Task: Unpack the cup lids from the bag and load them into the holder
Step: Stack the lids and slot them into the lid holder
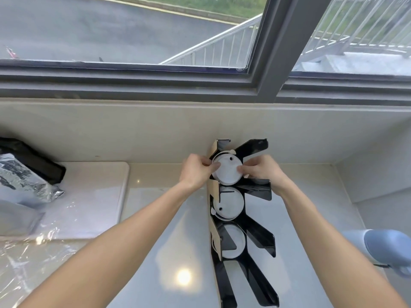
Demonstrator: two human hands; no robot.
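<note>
Lids [226, 168] | top holder [255, 190] slot | pinched between left hand [195, 172], right hand [260, 171] grip

Three stacks of white cup lids [226, 168] are counted in one black holder [258, 238] on the counter [169, 241]. Two hands are seen, left hand [195, 171] and right hand [261, 171]. One silver bag [24, 181] is seen near the counter's left edge, on one white tray [95, 196].

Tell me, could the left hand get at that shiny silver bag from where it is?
Probably yes. The left hand is busy on the white lids in the black holder, but the silver bag lies to its left with open counter between.
</note>
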